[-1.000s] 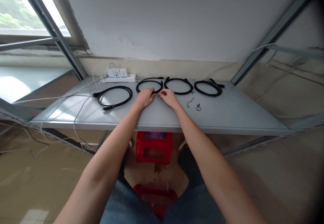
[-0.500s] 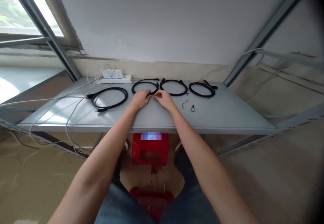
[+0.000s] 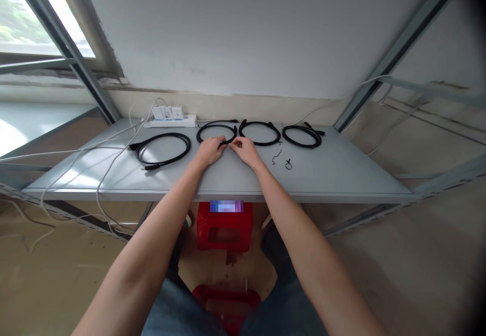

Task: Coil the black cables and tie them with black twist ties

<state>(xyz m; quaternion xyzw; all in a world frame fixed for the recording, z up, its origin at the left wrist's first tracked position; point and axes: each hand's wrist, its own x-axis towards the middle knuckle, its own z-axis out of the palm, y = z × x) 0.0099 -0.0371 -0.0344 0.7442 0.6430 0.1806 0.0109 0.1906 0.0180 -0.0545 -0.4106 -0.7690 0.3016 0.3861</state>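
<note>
Second black cable coil (image 3: 216, 132) lies far-centre on the table (image 3: 341, 174) | left hand (image 3: 210, 150) and right hand (image 3: 243, 150) meet at its near-right edge, fingertips pinched on the cord | right hand nearer the loose ties (image 3: 281, 158).

The black cable coil (image 3: 215, 133) under my fingers (image 3: 222, 142) lies flat on the grey table (image 3: 341, 174), wound into a small round loop, second from the left of four.
</note>
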